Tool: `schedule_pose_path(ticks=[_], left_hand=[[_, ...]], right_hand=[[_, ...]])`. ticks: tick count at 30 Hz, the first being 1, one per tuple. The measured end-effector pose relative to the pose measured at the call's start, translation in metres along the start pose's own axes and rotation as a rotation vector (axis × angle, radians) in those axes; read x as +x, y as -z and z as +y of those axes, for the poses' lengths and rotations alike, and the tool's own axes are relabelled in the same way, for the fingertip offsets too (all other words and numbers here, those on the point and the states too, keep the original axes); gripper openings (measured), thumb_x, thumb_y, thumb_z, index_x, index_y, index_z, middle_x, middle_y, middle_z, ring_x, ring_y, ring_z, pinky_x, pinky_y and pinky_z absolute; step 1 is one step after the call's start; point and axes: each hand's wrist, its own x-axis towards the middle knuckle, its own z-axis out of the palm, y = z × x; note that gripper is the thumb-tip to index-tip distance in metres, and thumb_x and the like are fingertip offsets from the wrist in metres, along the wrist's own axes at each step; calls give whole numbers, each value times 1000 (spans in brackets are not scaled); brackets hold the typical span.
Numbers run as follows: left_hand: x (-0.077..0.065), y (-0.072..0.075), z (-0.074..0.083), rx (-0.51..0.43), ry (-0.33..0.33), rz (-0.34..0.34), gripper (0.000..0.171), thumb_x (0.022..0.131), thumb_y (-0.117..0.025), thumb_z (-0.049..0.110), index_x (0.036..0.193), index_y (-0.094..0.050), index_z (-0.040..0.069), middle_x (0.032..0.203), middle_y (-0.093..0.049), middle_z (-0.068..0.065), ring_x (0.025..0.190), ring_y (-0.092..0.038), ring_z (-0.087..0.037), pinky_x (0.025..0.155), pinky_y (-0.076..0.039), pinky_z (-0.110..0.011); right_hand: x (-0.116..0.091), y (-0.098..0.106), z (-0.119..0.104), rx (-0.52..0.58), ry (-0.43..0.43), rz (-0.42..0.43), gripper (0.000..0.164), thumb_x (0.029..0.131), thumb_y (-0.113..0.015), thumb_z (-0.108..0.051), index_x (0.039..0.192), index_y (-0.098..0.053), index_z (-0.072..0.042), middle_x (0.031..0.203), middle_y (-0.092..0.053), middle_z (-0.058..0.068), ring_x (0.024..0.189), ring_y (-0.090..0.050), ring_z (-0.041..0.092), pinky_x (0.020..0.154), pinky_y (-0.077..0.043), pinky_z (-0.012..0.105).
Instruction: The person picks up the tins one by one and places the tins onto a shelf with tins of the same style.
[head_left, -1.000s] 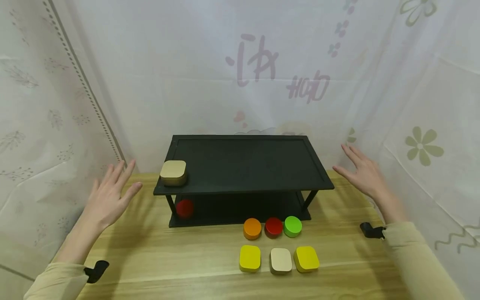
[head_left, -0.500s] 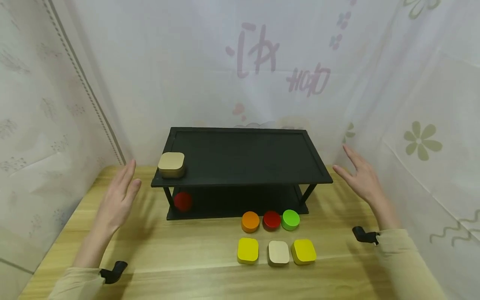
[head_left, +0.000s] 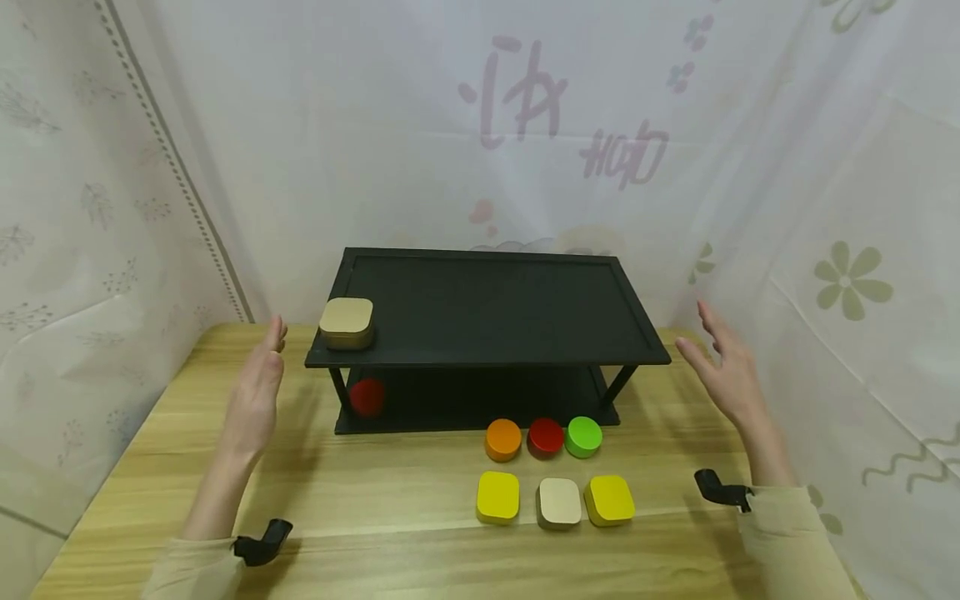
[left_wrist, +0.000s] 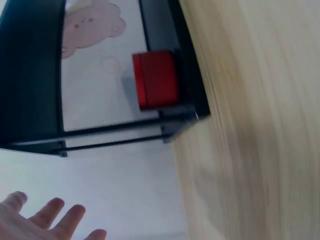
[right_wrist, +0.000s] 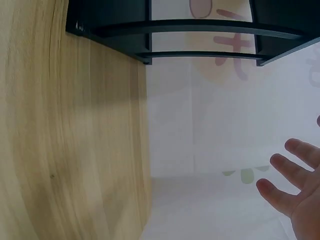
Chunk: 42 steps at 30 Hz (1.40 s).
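My left hand [head_left: 253, 400] hovers left of a black two-tier shelf [head_left: 487, 312], its fingers extended and holding nothing. On the opposite side my right hand [head_left: 729, 371] is likewise raised with fingers spread, apart from the shelf. A beige rounded-square tin [head_left: 347, 322] sits at the left end of the top tier. Below it, on the lower tier, stands a red round tin [head_left: 367, 398], partly in shadow; the left wrist view shows the red tin [left_wrist: 156, 80] near the shelf's corner.
Before the shelf lie an orange round tin [head_left: 502, 440], a red round tin [head_left: 545, 438] and a green one [head_left: 583, 437]. Nearer are a yellow square tin [head_left: 498, 497], a beige square tin [head_left: 558, 503] and another yellow tin [head_left: 610, 500]. Patterned cloth [head_left: 405, 150] hangs behind the wooden table [head_left: 375, 533].
My left hand has moved to the right, nearer the shelf, and turned edge-on. The right hand has shifted slightly. The head view has tilted a little; tins and shelf keep their places.
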Motion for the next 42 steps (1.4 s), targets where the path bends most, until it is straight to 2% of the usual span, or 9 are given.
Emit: schedule_pose_path(ticks=[4, 9, 12, 14, 17, 23, 30, 35, 42], left_hand=[[-4, -6, 5, -55, 46, 10, 51, 113, -13, 38, 163, -23, 39, 169, -31, -13, 150, -33, -40, 126, -16, -67], [-8, -11, 8, -93, 84, 8, 53, 113, -12, 40, 164, -24, 35, 167, -35, -14, 142, -42, -4, 123, -26, -29], [-9, -16, 8, -117, 92, 12, 53, 113, -12, 41, 164, -25, 33, 166, -37, -14, 134, -43, 7, 111, -31, -17], [-9, -19, 8, -134, 89, 13, 54, 113, -12, 40, 164, -25, 32, 165, -37, -16, 134, -42, 7, 110, -33, -16], [-10, -24, 9, -169, 91, 17, 53, 113, -13, 40, 164, -26, 31, 164, -37, -17, 134, -40, 5, 109, -35, -14], [-11, -30, 7, -243, 119, 39, 53, 113, -14, 42, 163, -29, 31, 165, -36, -16, 136, -40, -1, 110, -37, -13], [-12, -32, 6, -277, 141, 49, 53, 113, -16, 43, 163, -28, 33, 164, -37, -12, 137, -40, -2, 112, -36, -22], [-10, -31, 9, -306, 152, 53, 52, 112, -19, 45, 163, -26, 36, 163, -36, -13, 137, -41, -3, 110, -37, -18], [-6, -34, 14, -319, 165, 34, 53, 112, -21, 45, 164, -25, 34, 164, -34, -15, 140, -39, -5, 110, -37, -18]], right_hand=[[-8, -3, -1, 17, -9, 29, 70, 105, -59, -35, 163, -20, -43, 167, -34, 14, 147, -39, 46, 111, -37, 70], [-20, -7, -5, 34, -19, 40, 69, 105, -59, -33, 163, -22, -39, 168, -34, 10, 147, -41, 43, 113, -39, 65], [-26, -9, -4, 35, -21, 56, 68, 105, -59, -32, 162, -23, -40, 167, -36, 8, 145, -43, 41, 117, -42, 36], [-30, -12, -3, 39, -14, 71, 68, 105, -60, -30, 162, -25, -40, 166, -39, 9, 144, -45, 41, 109, -40, 16], [-35, -15, 0, 41, -13, 89, 68, 104, -61, -28, 161, -27, -40, 165, -41, 10, 142, -47, 42, 97, -34, 1], [-45, -23, 4, 37, -10, 116, 60, 104, -61, -26, 159, -38, -31, 159, -48, 13, 140, -49, 36, 97, -36, 0], [-52, -35, 4, 77, 0, 146, 53, 103, -63, -20, 154, -50, -20, 152, -55, 14, 131, -46, -11, 98, -43, 3], [-54, -39, 1, 109, -3, 140, 51, 103, -62, -17, 153, -50, -21, 146, -58, 17, 126, -48, -11, 98, -44, 6], [-58, -41, -2, 122, 12, 141, 45, 102, -63, -13, 147, -56, -13, 137, -63, 20, 120, -52, -10, 95, -43, 4]])
